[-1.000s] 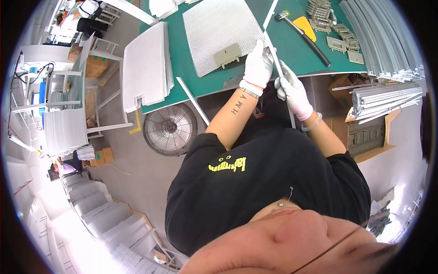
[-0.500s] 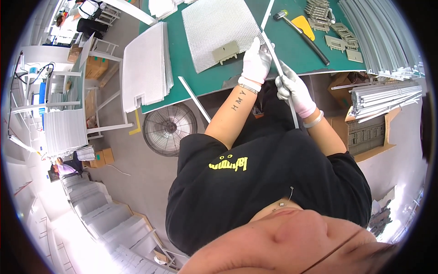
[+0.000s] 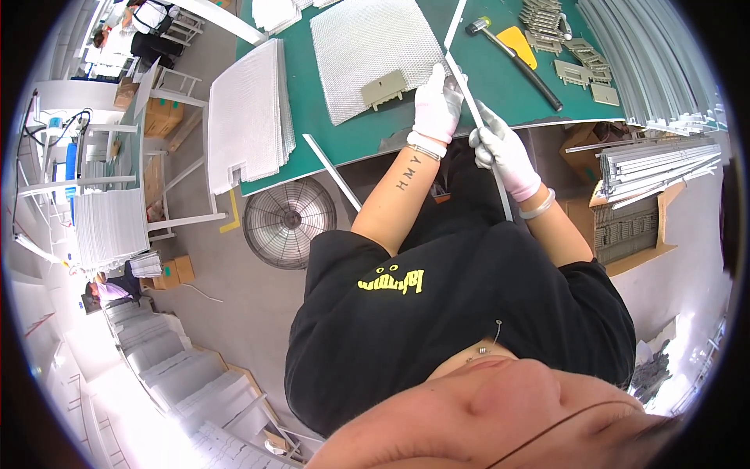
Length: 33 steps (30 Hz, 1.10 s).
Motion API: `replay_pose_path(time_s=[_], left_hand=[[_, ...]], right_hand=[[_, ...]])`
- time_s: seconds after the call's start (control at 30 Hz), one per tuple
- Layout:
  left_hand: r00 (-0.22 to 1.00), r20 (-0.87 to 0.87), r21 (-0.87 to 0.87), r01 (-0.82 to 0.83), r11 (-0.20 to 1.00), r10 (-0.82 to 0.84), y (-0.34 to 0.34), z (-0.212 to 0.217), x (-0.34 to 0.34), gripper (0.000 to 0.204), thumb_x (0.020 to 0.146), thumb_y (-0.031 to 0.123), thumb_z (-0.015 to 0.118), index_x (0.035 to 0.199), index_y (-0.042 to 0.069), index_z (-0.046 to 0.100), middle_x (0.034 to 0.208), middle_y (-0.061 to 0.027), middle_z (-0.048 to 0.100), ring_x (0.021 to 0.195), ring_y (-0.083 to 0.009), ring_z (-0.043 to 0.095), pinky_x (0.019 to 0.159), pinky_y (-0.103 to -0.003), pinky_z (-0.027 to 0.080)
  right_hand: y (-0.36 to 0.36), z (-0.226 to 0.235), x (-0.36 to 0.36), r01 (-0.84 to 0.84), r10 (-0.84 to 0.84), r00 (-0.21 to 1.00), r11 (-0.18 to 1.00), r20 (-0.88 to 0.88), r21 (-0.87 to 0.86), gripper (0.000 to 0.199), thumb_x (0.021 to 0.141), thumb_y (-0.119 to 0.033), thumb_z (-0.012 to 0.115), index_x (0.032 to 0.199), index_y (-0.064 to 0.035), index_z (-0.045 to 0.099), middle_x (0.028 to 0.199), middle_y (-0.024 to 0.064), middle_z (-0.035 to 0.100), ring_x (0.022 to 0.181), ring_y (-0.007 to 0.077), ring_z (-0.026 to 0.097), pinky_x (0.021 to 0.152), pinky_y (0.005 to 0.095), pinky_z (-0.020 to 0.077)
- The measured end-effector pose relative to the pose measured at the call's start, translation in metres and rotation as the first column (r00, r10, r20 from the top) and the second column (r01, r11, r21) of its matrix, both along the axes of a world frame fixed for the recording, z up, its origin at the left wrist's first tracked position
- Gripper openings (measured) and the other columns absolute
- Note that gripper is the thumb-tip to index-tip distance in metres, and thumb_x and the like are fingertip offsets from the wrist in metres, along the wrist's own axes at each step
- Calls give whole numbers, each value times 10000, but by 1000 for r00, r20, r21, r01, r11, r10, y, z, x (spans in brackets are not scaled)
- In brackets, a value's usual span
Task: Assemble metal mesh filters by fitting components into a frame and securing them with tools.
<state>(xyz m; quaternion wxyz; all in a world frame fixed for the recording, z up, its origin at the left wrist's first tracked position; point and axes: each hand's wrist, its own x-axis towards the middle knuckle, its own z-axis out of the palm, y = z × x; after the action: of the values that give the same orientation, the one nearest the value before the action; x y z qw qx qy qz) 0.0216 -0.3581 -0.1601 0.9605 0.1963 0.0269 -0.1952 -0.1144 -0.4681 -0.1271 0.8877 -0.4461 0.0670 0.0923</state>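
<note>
Two white-gloved hands hold one long thin silvery metal strip (image 3: pixel 478 125) at the edge of the green table (image 3: pixel 344 141).

The left hand (image 3: pixel 436 109) has its grip closed on the strip's upper stretch; the right hand (image 3: pixel 500 152), just below and beside it, is closed around the middle. One square silvery mesh panel (image 3: pixel 375 55) with a grey latch lies just left of the left grip. One black-handled mallet (image 3: pixel 512 51) and one yellow scraper (image 3: pixel 519 35) lie above the right grip. One round grey floor fan (image 3: pixel 287 223) stands on the grey workshop floor, lower left.
</note>
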Motion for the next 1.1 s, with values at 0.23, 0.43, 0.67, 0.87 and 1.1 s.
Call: replay_pose_path(time_s=[0.23, 0.43, 0.67, 0.87, 1.1], left_hand=[[996, 91, 76, -17, 997, 10, -2, -1, 2, 302, 1029, 267, 559, 1170, 1, 541, 1090, -137, 582, 1035, -256, 566, 1003, -428, 475], [976, -211, -57, -61, 997, 47, -6, 14, -1, 444, 1040, 415, 511, 1204, 2, 527, 1124, -131, 578, 1057, -252, 555, 1005, -428, 475], [1000, -25, 86, -7, 996, 9, -9, 15, -12, 435, 1048, 398, 496, 1263, 20, 514, 1150, -123, 584, 1064, -259, 558, 989, -428, 481], [980, 101, -56, 179, 982, -173, 5, 14, -41, 320, 1058, 362, 477, 1238, 107, 546, 1060, -41, 579, 1007, -185, 571, 975, -346, 466], [591, 802, 586, -807, -75, -89, 159, 62, -57, 415, 1033, 273, 549, 1319, -28, 554, 1282, -188, 623, 1193, -263, 588, 986, -389, 485]], right_hand=[[15, 5, -4, 79, -92, 995, 962, -37, -262, 606, 1009, -104, 501, 1564, -49, 266, 859, 8, 538, 565, 29, 389, 510, 174, 368], [14, -1, -9, 49, -51, 999, 975, -6, -217, 616, 1018, -103, 487, 1578, -72, 233, 859, 17, 537, 559, 31, 375, 504, 174, 351], [4, 7, 14, 47, -38, 999, 963, 39, -267, 569, 1045, -159, 466, 1571, -74, 266, 834, 30, 530, 489, 34, 346, 452, 186, 317], [-11, 17, 107, 74, 45, 985, 761, 167, -645, 575, 965, -273, 640, 1440, -3, 461, 868, -21, 576, 583, 21, 464, 500, 195, 401], [-34, 7, 121, -210, 204, 978, 950, -46, -232, 181, 932, -144, 668, 1034, -69, 538, 773, -47, 467, 586, 37, 414, 506, 209, 369]])
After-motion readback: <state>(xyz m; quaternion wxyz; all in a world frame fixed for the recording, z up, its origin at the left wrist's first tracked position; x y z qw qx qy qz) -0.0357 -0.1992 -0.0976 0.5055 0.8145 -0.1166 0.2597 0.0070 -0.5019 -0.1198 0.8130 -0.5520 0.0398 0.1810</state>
